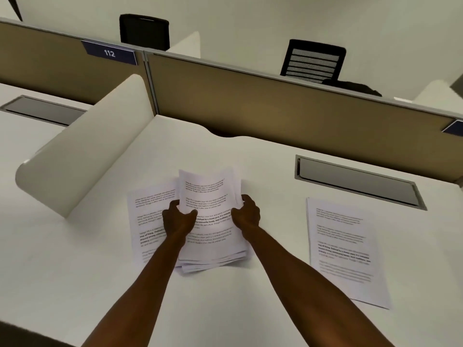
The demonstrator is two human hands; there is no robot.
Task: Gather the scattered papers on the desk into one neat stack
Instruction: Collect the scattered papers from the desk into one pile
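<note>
Nearest the camera, two bare forearms reach forward over the white worktop (75,271) toward its middle. The left hand (178,217) and the right hand (246,214) each grip a side edge of a bundle of printed sheets (209,196), thumbs on top and fingers curled beneath. The bundle's far end is lifted and bowed upward, while its near end seems to rest on the loose pile of papers (213,249) lying flat below it. That pile is rough: the near edges fan out unevenly, and one sheet (147,216) sticks out to the left from under the left hand, skewed against the rest.

To the right, well apart from the pile, a single printed page (345,249) lies flat, untouched.

By my reading the job is well under way but unfinished. Most papers are already in one place in the centre, yet they are not squared, and the page on the right and the skewed sheet on the left remain to be brought in before a final tidy.

Farther back, a grey cable hatch (358,182) is set into the worktop, a curved white divider (82,146) stands at the left, and a tan partition (275,103) closes the rear.
</note>
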